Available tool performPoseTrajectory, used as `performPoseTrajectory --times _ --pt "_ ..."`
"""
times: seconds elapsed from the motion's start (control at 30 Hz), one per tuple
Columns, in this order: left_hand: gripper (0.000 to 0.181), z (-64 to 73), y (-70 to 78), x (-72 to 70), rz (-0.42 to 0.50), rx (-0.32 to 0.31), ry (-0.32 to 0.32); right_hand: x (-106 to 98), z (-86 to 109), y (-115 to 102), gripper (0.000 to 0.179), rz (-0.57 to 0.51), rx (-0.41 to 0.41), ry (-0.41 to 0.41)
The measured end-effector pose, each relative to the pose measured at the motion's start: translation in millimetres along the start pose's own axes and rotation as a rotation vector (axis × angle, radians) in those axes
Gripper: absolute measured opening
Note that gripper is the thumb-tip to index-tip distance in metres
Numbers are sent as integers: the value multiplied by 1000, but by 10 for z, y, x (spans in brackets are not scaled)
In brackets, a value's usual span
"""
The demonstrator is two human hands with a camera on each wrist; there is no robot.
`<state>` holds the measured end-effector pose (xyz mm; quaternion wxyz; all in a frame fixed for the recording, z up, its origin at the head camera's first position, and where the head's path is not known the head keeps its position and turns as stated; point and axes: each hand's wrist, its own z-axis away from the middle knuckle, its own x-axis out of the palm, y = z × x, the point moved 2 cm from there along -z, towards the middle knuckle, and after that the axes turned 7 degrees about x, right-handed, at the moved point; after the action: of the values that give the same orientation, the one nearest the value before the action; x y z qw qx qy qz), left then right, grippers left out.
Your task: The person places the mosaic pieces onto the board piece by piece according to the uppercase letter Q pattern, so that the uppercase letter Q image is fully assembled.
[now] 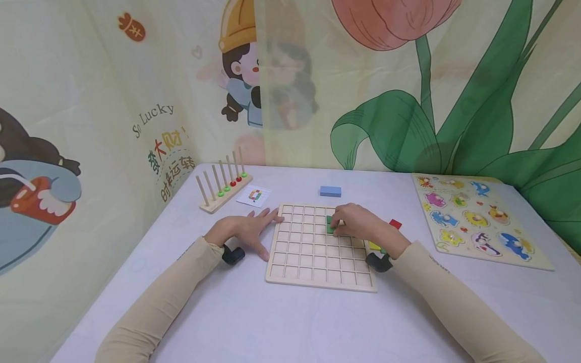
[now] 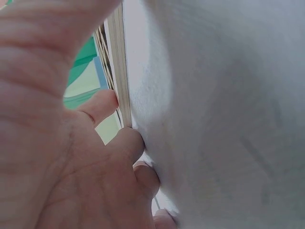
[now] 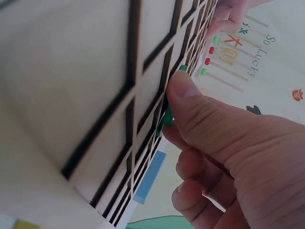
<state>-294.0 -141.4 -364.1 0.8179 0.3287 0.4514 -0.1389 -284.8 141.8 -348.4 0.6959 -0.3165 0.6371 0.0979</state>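
A wooden grid board [image 1: 320, 277] lies flat on the table, divided into small square cells. At its left edge my left hand [image 1: 248, 232] rests with spread fingers, some touching the board's side; the left wrist view shows fingertips [image 2: 106, 102] against that wooden edge. Over the board's upper right part, my right hand [image 1: 358, 223] pinches a green tile [image 3: 167, 117] between thumb and finger, at the grid cells. Green shows at two spots by these fingers; whether this is one tile or two I cannot tell, as the thumb covers part.
Beyond the board sit blue blocks [image 1: 330, 191] and a pattern card [image 1: 254, 195]. A peg stand with beads [image 1: 227, 193] is at the back left. Right of the board lie a red tile [image 1: 395, 224] and a yellow tile [image 1: 374, 246], partly behind my right arm. An animal puzzle board [image 1: 467, 242] lies farther right.
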Motion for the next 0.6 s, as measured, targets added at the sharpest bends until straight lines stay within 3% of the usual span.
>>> performPoseTrajectory --times 0.27,0.6 --pt "112 -1 0 -7 14 3 -2 18 -13 31 10 -27 15 -3" --pt "113 -3 5 1 12 -1 0 -9 20 70 18 -37 26 -77"
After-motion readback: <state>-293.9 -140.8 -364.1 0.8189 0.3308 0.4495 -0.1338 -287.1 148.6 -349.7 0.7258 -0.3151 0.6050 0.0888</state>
